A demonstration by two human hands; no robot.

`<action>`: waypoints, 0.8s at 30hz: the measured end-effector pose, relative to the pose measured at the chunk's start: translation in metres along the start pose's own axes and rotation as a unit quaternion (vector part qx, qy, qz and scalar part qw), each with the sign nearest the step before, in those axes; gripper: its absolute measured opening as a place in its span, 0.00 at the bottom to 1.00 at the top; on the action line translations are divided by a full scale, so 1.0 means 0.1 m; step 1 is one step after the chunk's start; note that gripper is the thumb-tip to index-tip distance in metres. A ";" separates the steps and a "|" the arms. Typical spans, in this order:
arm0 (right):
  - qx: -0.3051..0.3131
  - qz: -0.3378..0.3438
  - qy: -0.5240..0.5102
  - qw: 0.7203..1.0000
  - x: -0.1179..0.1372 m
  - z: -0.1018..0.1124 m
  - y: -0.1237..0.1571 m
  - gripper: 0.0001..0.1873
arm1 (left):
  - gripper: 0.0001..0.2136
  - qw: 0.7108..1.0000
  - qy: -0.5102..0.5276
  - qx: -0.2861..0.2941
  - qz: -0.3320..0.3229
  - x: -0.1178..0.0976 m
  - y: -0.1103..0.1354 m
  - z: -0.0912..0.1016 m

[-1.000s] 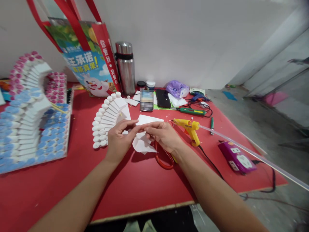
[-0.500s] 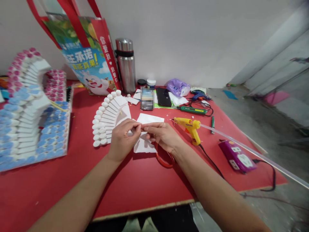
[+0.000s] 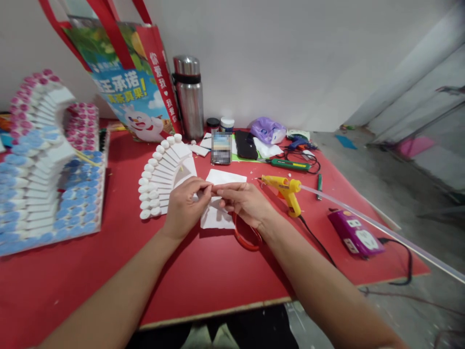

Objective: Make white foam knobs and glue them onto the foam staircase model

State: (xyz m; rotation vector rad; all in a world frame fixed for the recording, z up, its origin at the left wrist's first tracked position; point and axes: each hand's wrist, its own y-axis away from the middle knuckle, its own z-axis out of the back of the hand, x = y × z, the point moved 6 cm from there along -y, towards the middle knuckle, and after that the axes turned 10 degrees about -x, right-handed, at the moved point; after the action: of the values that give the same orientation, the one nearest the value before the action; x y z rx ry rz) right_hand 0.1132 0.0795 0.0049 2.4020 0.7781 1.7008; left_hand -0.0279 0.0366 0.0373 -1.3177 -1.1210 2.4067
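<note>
My left hand (image 3: 185, 206) and my right hand (image 3: 245, 202) meet over the middle of the red table (image 3: 203, 271), fingertips pinched together on a small white piece that I cannot make out clearly. Under the hands lies a white foam sheet (image 3: 218, 218), with a second white sheet (image 3: 227, 177) just behind it. A fan of white strips with round caps (image 3: 160, 177) sits just left of my left hand. Red-handled scissors (image 3: 247, 237) lie under my right wrist.
A yellow glue gun (image 3: 285, 191) with a long clear glue stick lies right of my right hand, a purple power strip (image 3: 356, 236) beyond it. A blue and pink capped model (image 3: 47, 165) stands at left. A steel flask (image 3: 189, 99), shopping bag (image 3: 127, 82), phone (image 3: 221, 148) and tools line the back.
The white sheet that hung from my fingers has settled flat on the table. My left fingers have closed into a tighter pinch against the right fingertips.
</note>
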 end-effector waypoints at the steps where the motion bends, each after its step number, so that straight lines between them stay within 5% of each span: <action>1: 0.001 0.004 0.006 1.000 0.01 -0.01 0.01 0.13 | 0.06 1.000 -0.008 -0.004 0.018 0.03 0.00 0.00; 7: -0.027 0.104 0.084 0.991 0.18 0.05 0.04 0.14 | 0.08 0.981 0.084 -0.030 0.173 0.25 0.02 0.02; 12: -0.137 0.217 0.217 0.942 0.30 0.23 0.05 0.19 | 0.11 0.974 0.121 -0.037 0.188 0.21 0.04 0.03; 14: -0.173 0.269 0.323 0.891 0.39 0.21 0.08 0.20 | 0.11 0.975 0.124 -0.011 0.185 0.18 0.07 -0.02; 17: -0.217 0.337 0.519 0.755 0.70 0.03 0.05 0.11 | 0.09 0.968 0.179 0.044 0.171 0.13 0.12 -0.14; 20: -0.266 0.255 0.673 0.641 1.03 -0.04 -0.30 0.19 | 0.14 0.973 0.177 0.088 0.119 0.06 0.14 -0.19; 24: -0.271 0.164 0.709 0.629 1.33 0.09 -0.98 0.18 | 0.22 0.986 0.113 0.123 0.031 -0.04 0.13 -0.17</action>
State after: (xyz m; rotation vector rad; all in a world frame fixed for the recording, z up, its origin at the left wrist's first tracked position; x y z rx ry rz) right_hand 0.1200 0.2265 0.0801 0.4126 -0.2736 3.1605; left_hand -0.0094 0.0345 0.0253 -1.5111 -0.7100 2.2747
